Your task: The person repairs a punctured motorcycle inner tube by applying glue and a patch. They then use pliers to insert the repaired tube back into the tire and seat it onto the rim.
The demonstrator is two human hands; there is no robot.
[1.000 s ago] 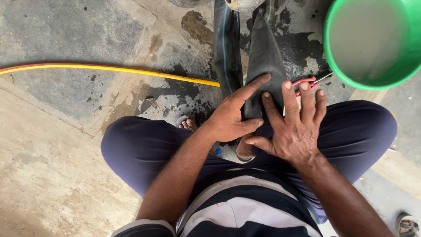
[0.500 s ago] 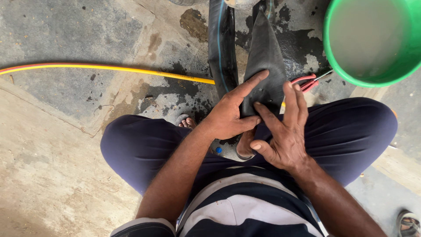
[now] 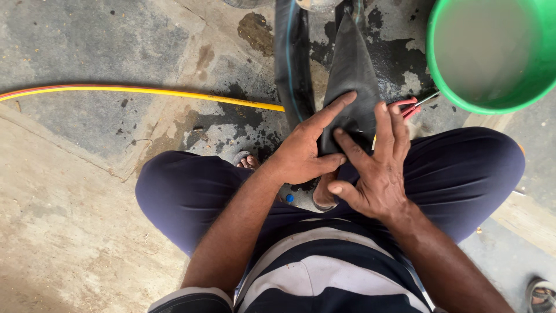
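Right now we have both hands flat on a black rubber inner tube (image 3: 352, 87) that lies folded between our knees, running from our lap out onto the wet concrete floor (image 3: 87, 52). Our left hand (image 3: 301, 153) presses down on the tube's near end with the forefinger stretched along the fold and the thumb tucked under; it grips nothing, it only pins. Our right hand (image 3: 376, 174) lies beside it, fingers spread wide and open on the rubber, thumb pointing toward the left hand. We judge the work to be in its middle: the tube is out and flattened under our palms, but no patch shows on it, and whether a hole is found we cannot tell. The rubber looks dull, limp and damp, creased into a long taper away from us. A green bucket (image 3: 440, 81) stands just beyond our right knee, red-handled pliers (image 3: 408, 107) lie near the tube, and a yellow hose (image 3: 145, 91) crosses the floor to the left.
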